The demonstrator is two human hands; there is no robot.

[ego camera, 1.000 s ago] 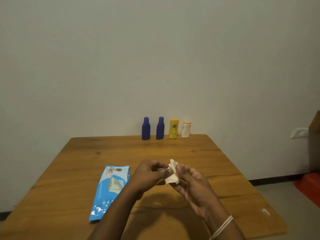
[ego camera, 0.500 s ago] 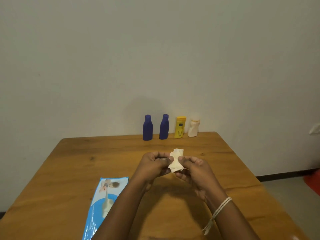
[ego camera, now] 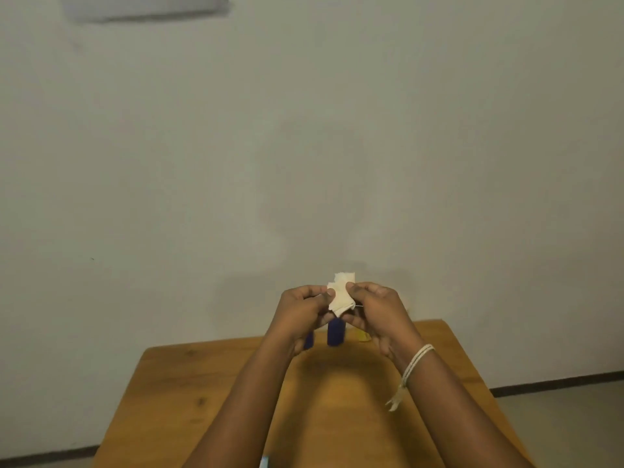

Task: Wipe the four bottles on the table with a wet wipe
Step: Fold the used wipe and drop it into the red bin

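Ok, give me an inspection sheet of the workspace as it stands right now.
Surface: wooden table, bare wood showing on both sides of the arms.
Job's things: folded wet wipe pinched between both hands; one blue bottle stands at the far edge, a second blue bottle and the yellow bottle show only as slivers behind the hands; the fourth is hidden.
Clutter: blue sliver of the wipes pack at the bottom edge.
Grips: left hand and right hand both shut on the wipe, raised above the table.
Cables: nothing seen.
Surroundings: plain wall, dark skirting, grey floor; a string bracelet on the right wrist.
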